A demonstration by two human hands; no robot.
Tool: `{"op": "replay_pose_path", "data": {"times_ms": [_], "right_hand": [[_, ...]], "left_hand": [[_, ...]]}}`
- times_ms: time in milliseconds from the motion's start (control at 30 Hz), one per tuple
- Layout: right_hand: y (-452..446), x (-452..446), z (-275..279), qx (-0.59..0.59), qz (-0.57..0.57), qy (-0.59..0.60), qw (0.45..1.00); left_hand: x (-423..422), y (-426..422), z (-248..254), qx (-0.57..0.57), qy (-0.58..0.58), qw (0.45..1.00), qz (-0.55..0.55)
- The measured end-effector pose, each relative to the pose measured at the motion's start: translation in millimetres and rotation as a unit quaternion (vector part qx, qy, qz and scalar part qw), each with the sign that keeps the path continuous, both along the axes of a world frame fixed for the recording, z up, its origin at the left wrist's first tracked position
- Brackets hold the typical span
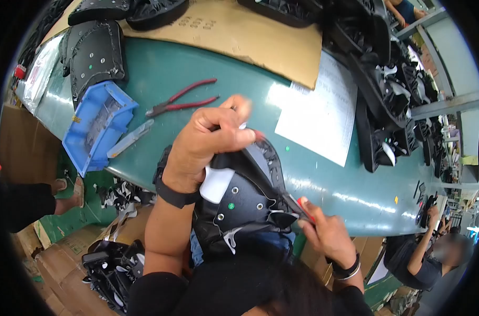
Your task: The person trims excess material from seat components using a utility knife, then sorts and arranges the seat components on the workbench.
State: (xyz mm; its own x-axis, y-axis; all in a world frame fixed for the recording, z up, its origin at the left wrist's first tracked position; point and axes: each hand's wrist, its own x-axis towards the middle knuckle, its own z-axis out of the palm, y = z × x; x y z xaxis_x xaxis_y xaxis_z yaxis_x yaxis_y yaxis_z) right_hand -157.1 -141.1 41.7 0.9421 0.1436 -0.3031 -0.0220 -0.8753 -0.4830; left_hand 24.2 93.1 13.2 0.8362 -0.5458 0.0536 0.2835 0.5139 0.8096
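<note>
A black padded part with a soft cover rests on my lap against the table edge. Metal eyelets and a green dot show on its face. My left hand is closed, pinching the cover's upper edge, its fingertips slightly blurred. Below that wrist a white flap sticks out. My right hand wraps round a red-handled tool, whose dark end meets the part's right edge. I cannot make out the tool's exact kind. A white strip hangs from the part's lower edge.
Red-handled pliers lie on the green table, near a blue bin of small metal pieces. Cardboard, a paper sheet and stacked black parts lie beyond. Another person sits at the right.
</note>
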Motion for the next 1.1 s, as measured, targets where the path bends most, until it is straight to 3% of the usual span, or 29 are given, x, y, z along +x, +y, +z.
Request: {"op": "replay_pose_path", "data": {"times_ms": [33,100,133,167,233,367,467,533,567,633,667,700,733,767,800,833,900,933,1000,1033,1100], "right_hand": [[-1.5,-4.8,-0.5,-0.006,0.004,-0.034,0.999],[-9.5,4.5,-0.2,-0.002,0.012,-0.039,0.999],[-15.0,12.4,2.4,-0.024,0.04,-0.03,0.998],[-18.1,19.9,5.3,-0.047,0.067,-0.023,0.996],[-18.0,27.2,9.5,-0.06,0.074,-0.02,0.995],[-20.2,34.3,9.3,-0.061,0.088,-0.009,0.994],[-20.7,24.0,9.8,-0.065,0.081,0.024,0.994],[-18.5,7.2,11.2,-0.037,0.036,0.079,0.996],[-16.9,-4.4,10.2,-0.038,0.036,0.082,0.995],[-13.0,-27.8,7.6,-0.06,0.078,-0.104,0.99],[-7.9,-33.3,6.2,-0.054,0.053,-0.11,0.991],[-7.1,-33.2,6.8,-0.056,0.047,-0.11,0.991],[-7.3,-29.4,9.0,-0.069,0.024,-0.045,0.996],[-8.0,-23.0,11.0,-0.081,0.005,0.018,0.997],[-11.3,-14.5,13.5,-0.07,0.004,0.029,0.997],[-15.0,-9.8,11.6,-0.07,0.002,0.026,0.997],[-20.8,-4.1,6.9,-0.044,0.018,-0.03,0.998],[-17.9,3.4,15.6,-0.067,0.028,0.014,0.997],[-16.3,-0.7,5.0,-0.076,0.028,-0.012,0.997],[-15.5,-4.7,0.6,-0.088,0.022,-0.034,0.995],[-7.2,-16.8,-0.9,-0.071,-0.007,-0.033,0.997]], "left_hand": [[-5.6,-5.0,4.3,-0.038,-0.014,0.999,-0.031],[-6.7,-11.3,5.4,0.123,-0.135,0.98,-0.081],[-11.0,-15.3,5.4,0.274,-0.268,0.922,-0.058],[-19.3,-17.1,6.1,0.434,-0.405,0.804,-0.033],[-41.6,-17.0,5.8,0.542,-0.517,0.66,-0.047],[-39.2,-27.8,-13.6,0.469,-0.575,0.671,-0.003],[-29.8,-31.5,-13.9,0.443,-0.526,0.722,-0.074],[-18.7,-23.8,-6.6,0.303,-0.277,0.909,-0.068],[-17.0,-18.7,1.6,0.238,-0.165,0.956,-0.039],[-13.9,-15.3,-6.7,-0.008,0.035,0.997,0.062],[-20.7,-20.9,-1.1,-0.08,0.087,0.99,0.081],[-19.7,-22.7,-1.6,-0.08,0.087,0.99,0.075],[-19.0,-22.9,-2.1,0.068,-0.029,0.997,-0.034],[-19.2,-22.0,-1.3,0.214,-0.147,0.956,-0.138],[-27.5,-25.9,-0.5,0.333,-0.321,0.881,-0.101],[-38.6,-32.4,0.3,0.433,-0.479,0.761,-0.058],[-52.4,-36.0,7.0,0.506,-0.56,0.648,-0.107],[-51.9,-40.8,3.2,0.507,-0.559,0.647,-0.105],[-43.3,-50.6,-9.5,0.43,-0.562,0.695,-0.129],[-37.6,-52.2,-10.5,0.43,-0.563,0.694,-0.13],[-32.2,-52.3,-13.9,0.362,-0.358,0.849,-0.142]]}}
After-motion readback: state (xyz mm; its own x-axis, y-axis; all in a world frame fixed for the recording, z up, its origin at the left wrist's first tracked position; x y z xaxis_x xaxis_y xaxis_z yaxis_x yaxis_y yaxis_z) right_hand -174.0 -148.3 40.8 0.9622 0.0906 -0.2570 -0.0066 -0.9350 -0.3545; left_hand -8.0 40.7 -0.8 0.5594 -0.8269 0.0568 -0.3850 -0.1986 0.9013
